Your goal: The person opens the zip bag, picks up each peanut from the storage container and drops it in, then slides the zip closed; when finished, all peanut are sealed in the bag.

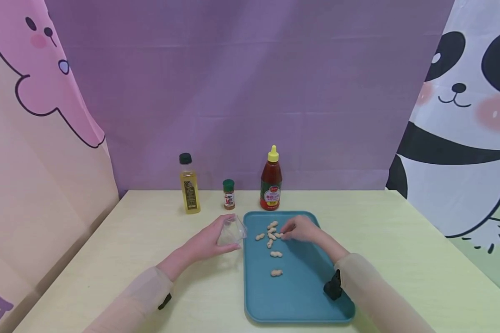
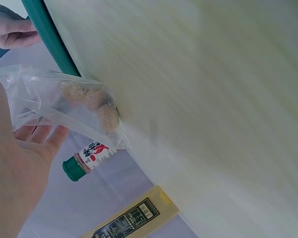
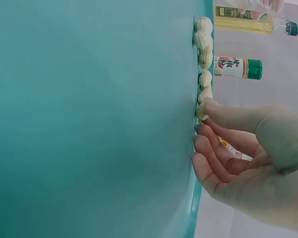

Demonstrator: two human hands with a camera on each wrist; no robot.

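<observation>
My left hand (image 1: 206, 240) holds a clear plastic bag (image 1: 232, 231) beside the tray's left edge, thumb on one side and fingers on the other. In the left wrist view several peanuts (image 2: 108, 118) lie at the bottom of the bag. My right hand (image 1: 303, 230) is low over the blue tray (image 1: 300, 296), its thumb and index finger pinching one unshelled peanut (image 3: 202, 111). Close by on the tray is a small cluster of peanuts (image 1: 271, 230), and two more, a middle peanut (image 1: 276, 254) and a near peanut (image 1: 277, 273), lie apart toward me.
Behind the tray stands a ketchup bottle (image 1: 271, 182) with a yellow cap. To its left are a small green-capped spice jar (image 1: 229, 196) and an oil bottle (image 1: 190, 187) with a black cap. A purple cloth backdrop (image 1: 233, 92) rises at the table's (image 1: 150, 240) far edge.
</observation>
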